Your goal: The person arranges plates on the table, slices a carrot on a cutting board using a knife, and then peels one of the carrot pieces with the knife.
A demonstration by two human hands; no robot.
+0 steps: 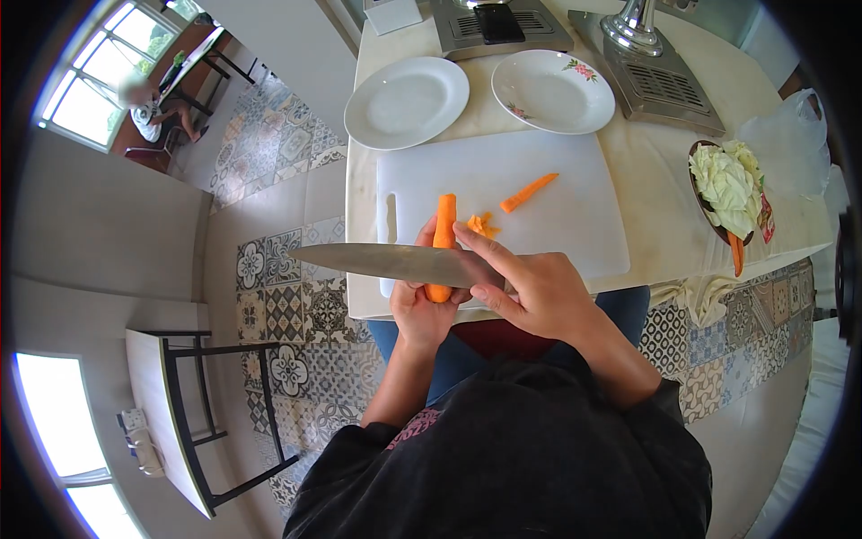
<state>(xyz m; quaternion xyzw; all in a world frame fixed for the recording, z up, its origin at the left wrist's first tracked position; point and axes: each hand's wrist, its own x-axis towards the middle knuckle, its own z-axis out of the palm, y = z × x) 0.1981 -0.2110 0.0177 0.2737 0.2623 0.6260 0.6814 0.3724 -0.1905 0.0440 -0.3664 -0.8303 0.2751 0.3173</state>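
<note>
My left hand (pixel 422 316) is closed around a peeled carrot (pixel 445 221), which points away from me over the near edge of a white cutting board (pixel 575 225). A large kitchen knife (pixel 386 260) lies crosswise over the carrot, its tip to the left. My right hand (pixel 539 292) grips the knife, with the index finger stretched forward near the carrot; the handle is hidden in the palm. Beside the carrot on the board are small carrot scraps (pixel 483 225) and a thin carrot piece (pixel 530 192).
A plain white plate (pixel 407 103) and a flowered plate (pixel 553 90) stand behind the board. A bowl of cabbage (pixel 727 189) is at the right, near a plastic bag (pixel 795 144). Metal appliances (pixel 660 76) and a phone (pixel 499 24) are at the back. A person (pixel 148 117) sits far left.
</note>
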